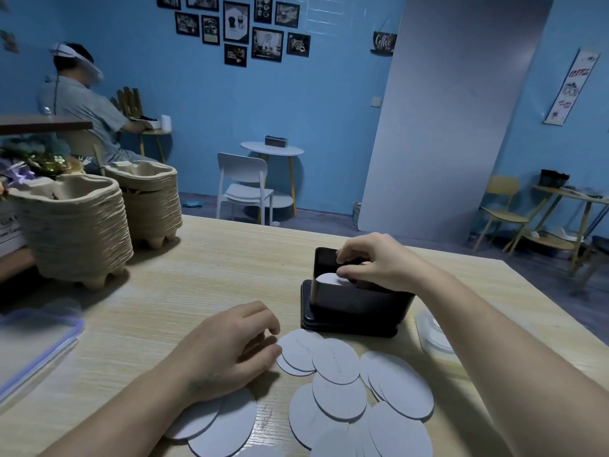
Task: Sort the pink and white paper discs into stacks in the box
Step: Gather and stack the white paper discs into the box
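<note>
A black box (356,308) stands on its black lid on the wooden table (204,275). My right hand (372,262) reaches over the box's top, fingers pinched on a white disc (328,279) standing inside the box. Several white paper discs (336,361) lie spread and overlapping on the table in front of the box. My left hand (227,347) rests palm down beside the spread, fingertips touching the edge of the nearest disc (296,351). More discs (217,423) lie under my left forearm. No pink disc shows.
Two tall stacks of brown pulp cup trays (75,232) stand at the table's left. A clear plastic container lid (33,341) lies at the left edge, a clear round lid (435,334) right of the box. Another person sits far back left; chairs and small tables stand beyond.
</note>
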Demonstrator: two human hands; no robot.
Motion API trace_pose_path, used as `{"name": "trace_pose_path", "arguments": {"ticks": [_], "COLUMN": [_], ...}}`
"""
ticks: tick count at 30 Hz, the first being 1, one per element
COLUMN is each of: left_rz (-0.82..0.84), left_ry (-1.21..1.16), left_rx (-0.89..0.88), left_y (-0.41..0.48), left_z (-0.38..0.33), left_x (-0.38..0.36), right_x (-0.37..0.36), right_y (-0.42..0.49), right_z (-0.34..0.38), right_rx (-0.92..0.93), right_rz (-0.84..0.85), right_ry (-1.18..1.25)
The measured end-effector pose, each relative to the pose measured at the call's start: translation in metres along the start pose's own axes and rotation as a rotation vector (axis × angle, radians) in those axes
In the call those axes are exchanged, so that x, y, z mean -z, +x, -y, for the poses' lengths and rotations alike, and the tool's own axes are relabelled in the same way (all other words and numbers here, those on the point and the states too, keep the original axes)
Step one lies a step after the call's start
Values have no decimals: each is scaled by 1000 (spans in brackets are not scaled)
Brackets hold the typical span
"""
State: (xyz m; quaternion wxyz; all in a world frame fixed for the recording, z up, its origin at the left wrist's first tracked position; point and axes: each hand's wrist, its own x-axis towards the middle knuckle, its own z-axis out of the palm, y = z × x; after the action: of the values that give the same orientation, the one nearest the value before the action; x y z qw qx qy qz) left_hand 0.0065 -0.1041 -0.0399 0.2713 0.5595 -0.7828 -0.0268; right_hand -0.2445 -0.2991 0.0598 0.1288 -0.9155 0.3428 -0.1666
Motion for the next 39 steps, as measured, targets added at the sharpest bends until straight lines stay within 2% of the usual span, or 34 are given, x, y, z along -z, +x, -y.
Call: {"name": "trace_pose_path", "arguments": {"ticks": [5, 7, 9, 11, 15, 20, 28, 31, 39], "left_rz": [-30, -48, -55, -58, -41, 11, 205, 216, 106], "left_ry": [-40, -84, -113, -125, -119, -54, 68, 90, -5], "left_rx": [36, 49, 52, 57, 62, 44, 20, 23, 43], "left_y": [-1, -2, -3, -4, -6, -5, 20, 29, 28], "left_z": [1, 1, 0, 1, 0, -2, -23, -24, -17], "left_x": [2, 4, 6, 7, 7, 6, 5, 0, -14], "right_x": [2, -7, -20, -36, -60, -68, -68, -67, -65], "right_y": [-40, -58, -74, -87, -105, -113, -114, -114, -113], "right_z": [28, 37, 39, 34, 18, 7, 8, 9, 4], "right_rx": [103, 139, 162, 168, 155, 199, 128, 126, 146], "right_rz": [-148, -151, -84, -1, 42, 51, 54, 50, -2], "right_ry": [322, 401, 450, 447, 477, 179, 95, 124, 322]}}
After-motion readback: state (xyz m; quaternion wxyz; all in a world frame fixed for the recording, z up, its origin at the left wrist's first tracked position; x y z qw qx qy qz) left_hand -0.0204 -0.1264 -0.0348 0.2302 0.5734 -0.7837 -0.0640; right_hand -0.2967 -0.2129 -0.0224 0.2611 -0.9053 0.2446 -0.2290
